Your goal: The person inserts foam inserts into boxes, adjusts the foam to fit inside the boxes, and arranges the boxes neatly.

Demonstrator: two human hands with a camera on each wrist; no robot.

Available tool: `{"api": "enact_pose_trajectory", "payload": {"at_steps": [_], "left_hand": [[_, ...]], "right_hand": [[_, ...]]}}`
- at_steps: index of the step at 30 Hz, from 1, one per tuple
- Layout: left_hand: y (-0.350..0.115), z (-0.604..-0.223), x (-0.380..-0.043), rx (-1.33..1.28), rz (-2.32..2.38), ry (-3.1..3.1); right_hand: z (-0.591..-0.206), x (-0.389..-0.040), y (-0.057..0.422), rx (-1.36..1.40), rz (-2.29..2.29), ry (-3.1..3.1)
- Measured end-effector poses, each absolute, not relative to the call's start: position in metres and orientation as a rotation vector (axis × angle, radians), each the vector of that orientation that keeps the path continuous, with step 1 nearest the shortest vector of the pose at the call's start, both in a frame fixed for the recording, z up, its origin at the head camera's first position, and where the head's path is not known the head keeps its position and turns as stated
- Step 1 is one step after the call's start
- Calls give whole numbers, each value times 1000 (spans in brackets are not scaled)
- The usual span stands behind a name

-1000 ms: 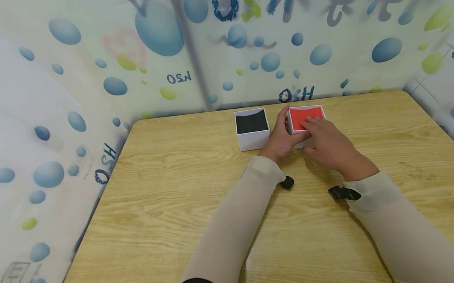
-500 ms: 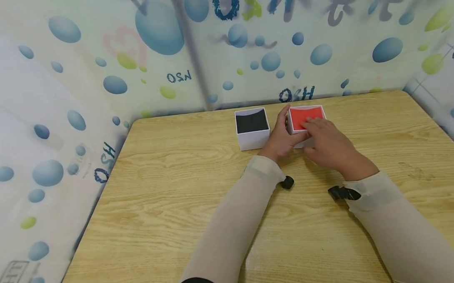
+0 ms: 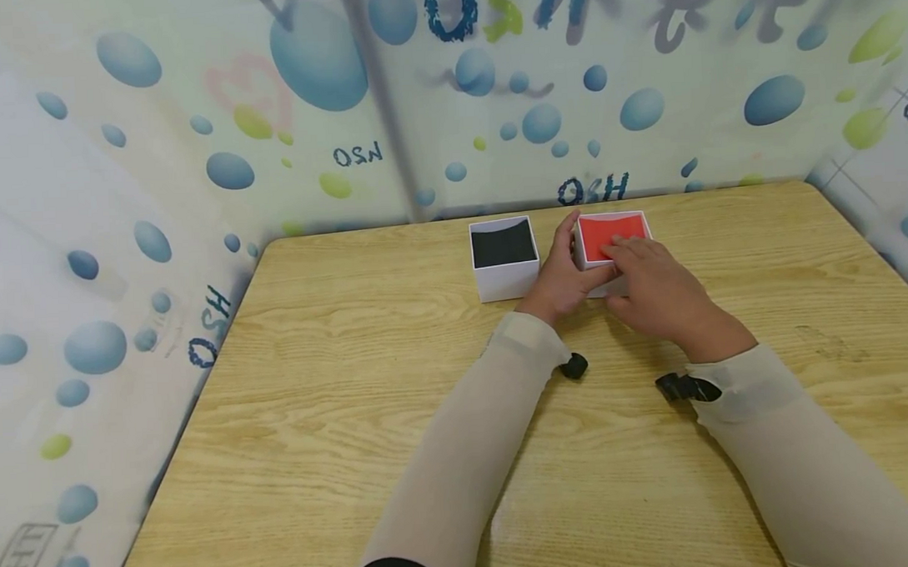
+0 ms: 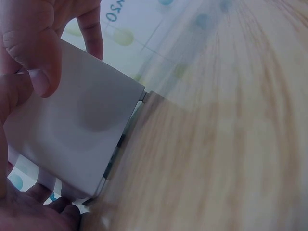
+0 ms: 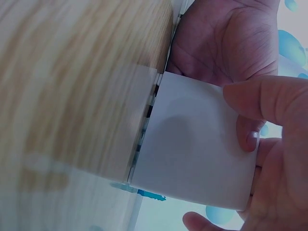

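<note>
Two small white boxes stand side by side at the far edge of the table. The right-hand box [image 5: 192, 154] has a red top surface [image 3: 615, 226] set inside its white rim. My left hand [image 3: 559, 281] grips this box, thumb across the front face and fingers along its left side. On the red surface rest the fingers of my right hand [image 3: 660, 293], while its thumb hangs over the plain white front face, as the left wrist view shows. Just left of my left hand is the other box [image 3: 508, 283], with a black surface [image 3: 503, 244] inside its rim.
The wood-grain table [image 3: 338, 404] stretches out beneath both forearms. Behind and to the left rises a pale printed backdrop [image 3: 417, 93] with blue and green drops and lettering. Both sleeves are light beige, with dark wrist-worn pieces at the cuffs.
</note>
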State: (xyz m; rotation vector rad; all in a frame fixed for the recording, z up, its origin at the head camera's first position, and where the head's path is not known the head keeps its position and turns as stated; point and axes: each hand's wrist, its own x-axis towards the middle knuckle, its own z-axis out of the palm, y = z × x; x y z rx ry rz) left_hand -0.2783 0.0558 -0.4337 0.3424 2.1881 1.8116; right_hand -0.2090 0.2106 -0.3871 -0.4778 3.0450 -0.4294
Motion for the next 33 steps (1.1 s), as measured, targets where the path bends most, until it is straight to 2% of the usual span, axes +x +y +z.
{"api": "enact_pose_trajectory", "payload": {"at_steps": [33], "left_hand": [[56,-434,-278,328,1784,2220]], "right_hand": [[-388,-208,209,-450,-456,3049]]}}
